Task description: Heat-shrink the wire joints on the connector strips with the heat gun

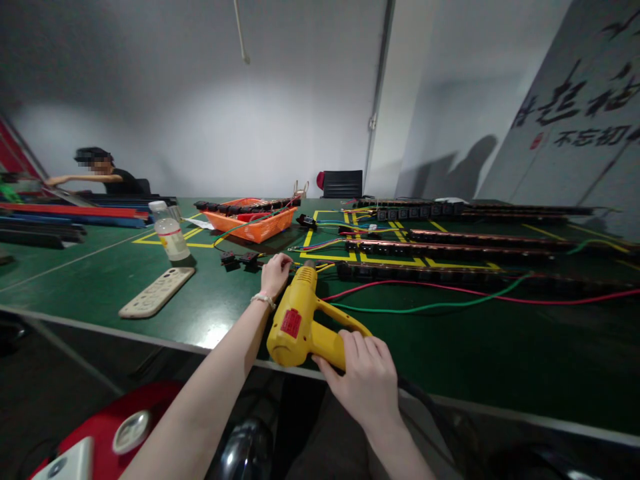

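My right hand (pixel 367 373) is wrapped round the handle of a yellow heat gun (pixel 295 320), whose nozzle points away over the green table (pixel 220 287). Just left of the nozzle, my left hand (pixel 275 275) is closed at the wires, its fingers pinched; what lies between the fingertips is too small to make out. Black connectors (pixel 245 260) lie beside that hand. From the right, a long black strip (pixel 425 272) with yellow wires reaches close to the nozzle. Red and green wires (pixel 425 309) curve across the table to the right of the gun.
An orange basket (pixel 250 229) holding black strips is at the back. A bottle (pixel 171 233) and a phone (pixel 157 292) stand and lie on the left. More strips (pixel 450 250) lie at the right. Another person (pixel 120 180) sits at the far left near stacked bars (pixel 75 212).
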Demonstrator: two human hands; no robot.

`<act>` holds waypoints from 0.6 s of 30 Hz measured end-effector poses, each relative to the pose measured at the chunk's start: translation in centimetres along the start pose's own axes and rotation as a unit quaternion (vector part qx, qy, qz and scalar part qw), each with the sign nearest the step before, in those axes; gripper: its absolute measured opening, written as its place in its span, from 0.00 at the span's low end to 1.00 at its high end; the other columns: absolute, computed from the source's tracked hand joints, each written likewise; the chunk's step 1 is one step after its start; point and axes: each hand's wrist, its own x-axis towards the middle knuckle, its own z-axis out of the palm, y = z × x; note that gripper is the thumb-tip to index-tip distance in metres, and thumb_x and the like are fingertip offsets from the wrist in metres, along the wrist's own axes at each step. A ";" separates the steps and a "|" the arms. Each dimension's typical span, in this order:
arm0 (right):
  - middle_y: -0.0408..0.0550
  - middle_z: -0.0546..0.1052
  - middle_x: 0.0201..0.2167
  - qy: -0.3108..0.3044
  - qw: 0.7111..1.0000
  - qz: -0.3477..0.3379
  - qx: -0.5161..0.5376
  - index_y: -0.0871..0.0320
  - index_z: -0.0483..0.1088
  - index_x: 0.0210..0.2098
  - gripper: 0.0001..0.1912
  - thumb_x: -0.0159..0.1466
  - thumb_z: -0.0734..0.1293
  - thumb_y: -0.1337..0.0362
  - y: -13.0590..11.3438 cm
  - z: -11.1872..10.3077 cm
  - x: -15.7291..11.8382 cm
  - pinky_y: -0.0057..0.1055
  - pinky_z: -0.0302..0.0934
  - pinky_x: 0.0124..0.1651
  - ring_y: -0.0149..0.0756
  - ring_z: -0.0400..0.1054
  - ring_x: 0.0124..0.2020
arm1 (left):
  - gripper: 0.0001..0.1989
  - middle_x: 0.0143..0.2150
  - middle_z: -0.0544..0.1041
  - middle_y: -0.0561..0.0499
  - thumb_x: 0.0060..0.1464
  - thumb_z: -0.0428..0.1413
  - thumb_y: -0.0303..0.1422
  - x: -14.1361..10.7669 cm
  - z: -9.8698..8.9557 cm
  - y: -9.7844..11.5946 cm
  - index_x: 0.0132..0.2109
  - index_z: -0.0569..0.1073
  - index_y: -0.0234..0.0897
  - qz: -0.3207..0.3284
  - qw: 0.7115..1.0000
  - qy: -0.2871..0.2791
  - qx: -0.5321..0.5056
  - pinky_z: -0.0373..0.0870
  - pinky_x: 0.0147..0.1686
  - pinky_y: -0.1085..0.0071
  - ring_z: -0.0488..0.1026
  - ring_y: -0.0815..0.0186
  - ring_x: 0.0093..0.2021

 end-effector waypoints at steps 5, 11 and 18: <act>0.50 0.70 0.29 0.009 1.000 -0.006 0.017 0.64 0.67 0.39 0.25 0.61 0.60 0.46 -0.7 0.8 0.2 0.38 0.53 0.43 0.39 0.63 0.34 | 0.05 0.38 0.75 0.50 0.55 0.51 0.28 0.1 -0.2 0.0 0.36 0.72 0.38 -0.020 0.999 -0.019 -0.016 0.62 0.39 0.72 0.69 0.67 0.39; 0.49 0.70 0.29 0.021 0.999 -0.020 0.027 0.64 0.68 0.39 0.25 0.61 0.59 0.45 -0.6 1.4 0.4 0.37 0.53 0.44 0.38 0.63 0.33 | 0.05 0.39 0.75 0.50 0.56 0.51 0.27 -0.1 -0.6 0.1 0.38 0.72 0.35 -0.012 0.999 -0.031 -0.023 0.62 0.38 0.75 0.68 0.69 0.37; 0.45 0.70 0.26 0.016 0.998 -0.011 0.059 0.59 0.67 0.34 0.20 0.58 0.63 0.46 1.3 0.5 0.9 0.34 0.53 0.43 0.35 0.65 0.32 | 0.05 0.37 0.75 0.50 0.55 0.50 0.28 0.0 -0.2 -0.3 0.36 0.72 0.37 -0.007 0.999 -0.023 -0.031 0.64 0.38 0.73 0.70 0.68 0.36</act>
